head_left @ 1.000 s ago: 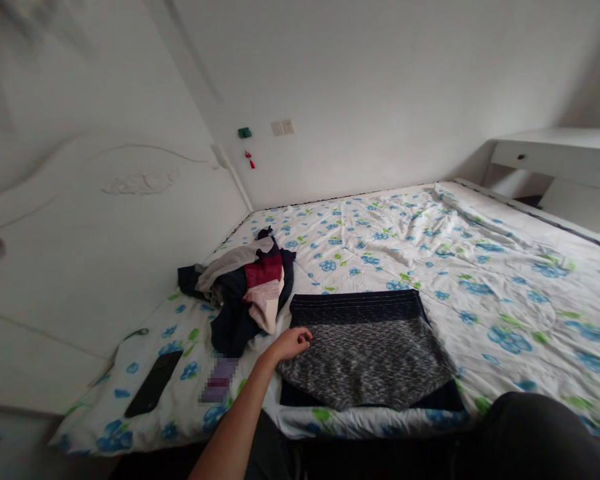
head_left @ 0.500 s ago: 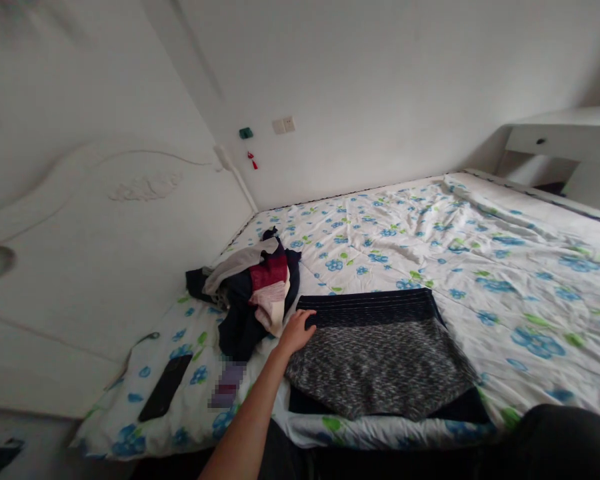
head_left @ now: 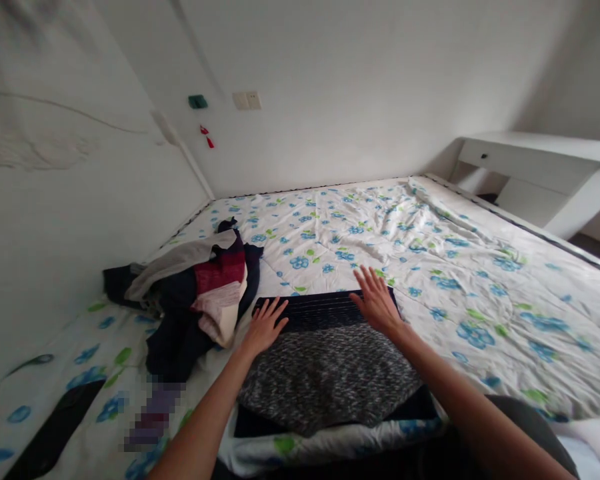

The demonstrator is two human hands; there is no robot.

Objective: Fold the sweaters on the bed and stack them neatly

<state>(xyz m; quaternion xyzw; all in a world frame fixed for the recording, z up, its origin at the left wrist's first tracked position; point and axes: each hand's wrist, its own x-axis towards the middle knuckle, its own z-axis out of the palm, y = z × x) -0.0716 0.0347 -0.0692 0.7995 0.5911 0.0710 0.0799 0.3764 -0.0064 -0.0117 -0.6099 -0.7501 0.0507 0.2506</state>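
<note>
A folded knit garment (head_left: 325, 373), speckled grey with a dark navy striped band along its far edge, lies flat on the bed in front of me. My left hand (head_left: 266, 327) rests on the band's left end, fingers spread. Over the band's right end is my right hand (head_left: 377, 303), its fingers stretched out and apart; whether its palm presses on the cloth I cannot tell. Neither hand grips anything. Left of the garment sits a crumpled heap of clothes (head_left: 220, 280) in navy, grey, dark red and cream.
The bed is covered by a white sheet (head_left: 300, 233) with blue flowers. A black phone-like object (head_left: 55, 427) and a blurred-out purple item (head_left: 155, 417) lie at the near left. A white headboard (head_left: 70, 233) stands left, and a white desk (head_left: 530, 170) at the far right.
My right hand has come into view and now lies over the band's right end. The left hand stays at the left end. My view has shifted to the right.
</note>
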